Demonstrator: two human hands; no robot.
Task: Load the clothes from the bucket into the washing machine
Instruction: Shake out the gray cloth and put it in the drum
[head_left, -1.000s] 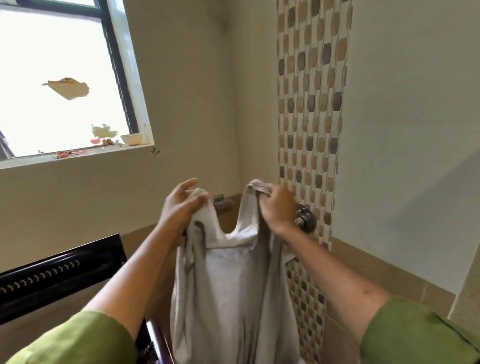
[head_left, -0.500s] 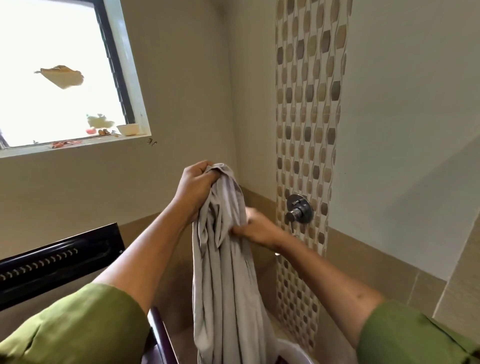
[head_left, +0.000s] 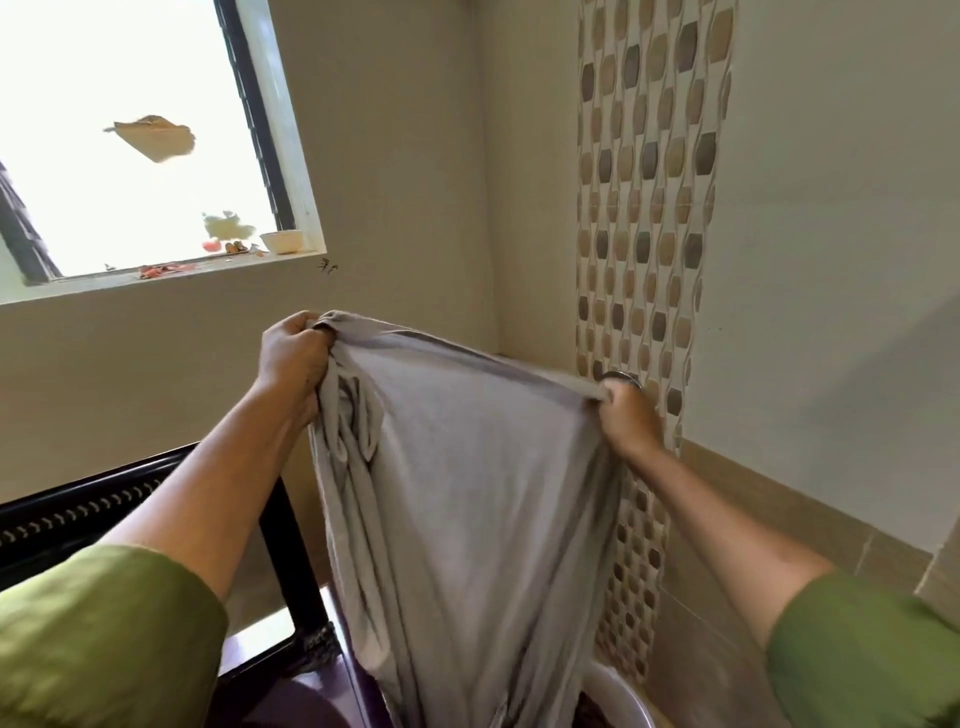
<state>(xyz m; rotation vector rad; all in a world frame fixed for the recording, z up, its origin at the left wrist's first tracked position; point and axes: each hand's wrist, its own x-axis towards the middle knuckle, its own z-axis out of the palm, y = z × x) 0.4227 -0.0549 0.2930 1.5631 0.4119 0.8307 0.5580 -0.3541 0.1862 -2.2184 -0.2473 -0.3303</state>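
Grey garment, stretched between left hand, right hand

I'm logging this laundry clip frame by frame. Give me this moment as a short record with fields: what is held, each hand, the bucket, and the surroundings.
item held: grey garment, spread wide and hanging down
left hand: left hand grips the garment's upper left edge, bunched
right hand: right hand grips its upper right edge
bucket: white rim just visible at bottom, behind the cloth
washing machine: dark raised lid at lower left; drum not visible
surroundings: bright window, patterned tile strip
sleeves: green
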